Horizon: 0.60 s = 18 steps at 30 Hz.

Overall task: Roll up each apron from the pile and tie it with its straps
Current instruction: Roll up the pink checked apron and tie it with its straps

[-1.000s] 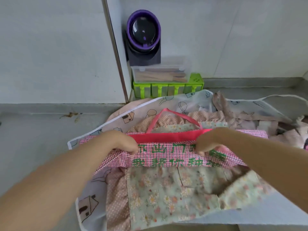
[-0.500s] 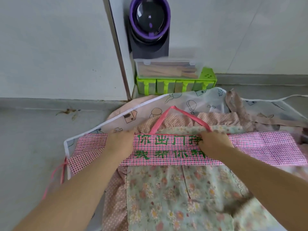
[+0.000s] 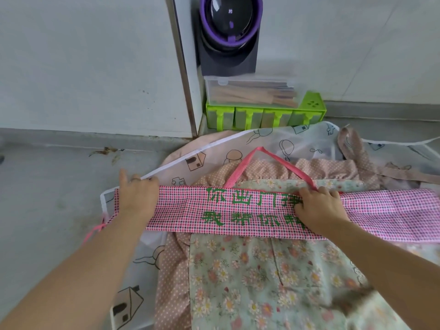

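Pressing checked apron — left hand flat, fingers straight | right hand on it, grip unclear

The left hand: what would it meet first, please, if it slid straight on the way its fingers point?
Flat on the gingham apron, the left hand points away, slightly left. Beyond the printed apron's white hem lies bare counter, so it would probably first hit the ledge below the wall; depth is unclear.
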Tool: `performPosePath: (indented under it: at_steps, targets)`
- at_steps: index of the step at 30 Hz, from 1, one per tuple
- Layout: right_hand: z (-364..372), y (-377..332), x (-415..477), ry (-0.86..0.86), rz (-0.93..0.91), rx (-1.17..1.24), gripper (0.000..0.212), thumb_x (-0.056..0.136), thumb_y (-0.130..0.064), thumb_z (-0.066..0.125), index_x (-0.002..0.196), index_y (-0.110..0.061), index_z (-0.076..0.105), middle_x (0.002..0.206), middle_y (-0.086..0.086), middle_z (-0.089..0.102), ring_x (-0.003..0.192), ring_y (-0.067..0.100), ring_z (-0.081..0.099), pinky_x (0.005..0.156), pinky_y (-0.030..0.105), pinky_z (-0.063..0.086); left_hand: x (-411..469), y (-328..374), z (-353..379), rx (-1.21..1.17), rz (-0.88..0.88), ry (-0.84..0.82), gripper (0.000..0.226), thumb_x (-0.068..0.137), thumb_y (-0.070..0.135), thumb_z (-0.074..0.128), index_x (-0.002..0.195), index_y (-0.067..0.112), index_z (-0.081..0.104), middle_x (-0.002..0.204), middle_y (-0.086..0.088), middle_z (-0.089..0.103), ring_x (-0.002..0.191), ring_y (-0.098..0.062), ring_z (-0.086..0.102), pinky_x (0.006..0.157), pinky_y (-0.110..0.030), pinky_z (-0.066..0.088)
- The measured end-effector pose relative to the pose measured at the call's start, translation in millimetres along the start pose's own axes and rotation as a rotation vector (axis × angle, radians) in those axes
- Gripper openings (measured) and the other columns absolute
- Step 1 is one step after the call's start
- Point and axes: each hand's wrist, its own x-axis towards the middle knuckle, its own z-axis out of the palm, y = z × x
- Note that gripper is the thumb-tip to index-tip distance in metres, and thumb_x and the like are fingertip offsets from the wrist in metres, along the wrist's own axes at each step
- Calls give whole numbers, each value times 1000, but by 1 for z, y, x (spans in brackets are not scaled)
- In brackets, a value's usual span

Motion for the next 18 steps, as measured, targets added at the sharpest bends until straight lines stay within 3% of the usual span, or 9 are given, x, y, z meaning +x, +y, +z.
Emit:
performPosePath:
  at_steps: [6, 10, 12, 14, 18]
  targets:
    - [2, -1, 0, 4, 4, -8, 39, 93, -36, 31, 125, -20, 46, 124, 2, 59, 121, 25, 45, 103, 43, 32, 2, -10, 1, -85, -20, 106, 36, 92, 9, 47, 127, 18, 50, 124, -5, 55, 121, -28, 47, 115, -58, 10]
    - [3, 0, 2, 6, 13, 17, 40, 92, -36, 31, 126, -21, 47, 123, 1, 60, 120, 24, 46, 103, 43, 31, -16, 29, -13, -392, 180, 315, 47, 79, -2, 59, 123, 17, 59, 121, -5, 58, 115, -28, 54, 114, -56, 18]
    - [4, 0, 2, 11, 16, 46, 39, 92, -35, 32, 125, -22, 48, 122, 1, 61, 118, 24, 46, 103, 43, 31, -34, 52, -8, -543, 264, 365, 40, 80, 4, 61, 118, 17, 62, 117, -2, 60, 112, -25, 57, 111, -54, 29]
    - [3, 2, 3, 12, 23, 72, 39, 92, -34, 32, 124, -22, 49, 122, 2, 61, 118, 24, 46, 102, 43, 30, -49, 66, 7, -664, 259, 357, 31, 88, 16, 51, 117, 18, 61, 119, 1, 59, 114, -23, 56, 110, -53, 31]
    - [4, -2, 0, 31, 43, 36, 37, 91, -33, 35, 121, -17, 49, 123, 4, 59, 119, 26, 45, 103, 43, 30, -61, 61, 41, -716, 262, 223, 50, 96, 39, 22, 133, 23, 52, 141, 4, 47, 133, -18, 41, 115, -48, 19]
